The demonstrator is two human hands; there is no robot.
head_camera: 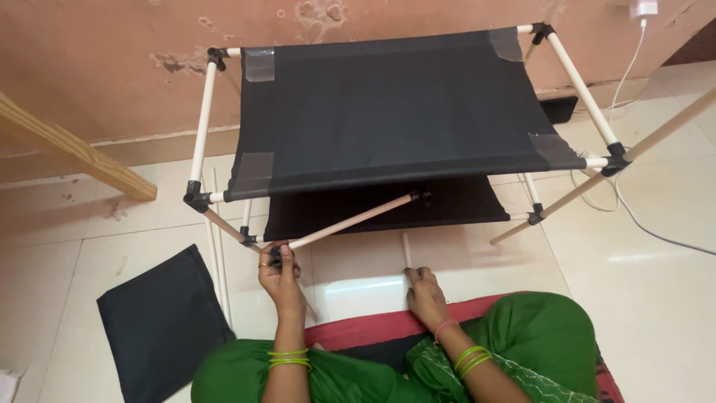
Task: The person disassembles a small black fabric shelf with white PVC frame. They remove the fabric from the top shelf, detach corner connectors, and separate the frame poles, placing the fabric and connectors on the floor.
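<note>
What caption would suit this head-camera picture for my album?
Left hand grips a black connector on a wooden rod of a black fabric shelf rack; right hand touches a loose rod.

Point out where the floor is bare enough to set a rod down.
Bare tile lies right of the rack, beyond the white cable. Crowded: between left hand and right hand, and by the black cloth.

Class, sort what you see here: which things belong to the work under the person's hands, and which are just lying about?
In the work:
left hand on black connector
slanting rod
right hand on short rod
fabric shelf frame

Lying about:
loose black cloth
white cable
wooden plank
</note>
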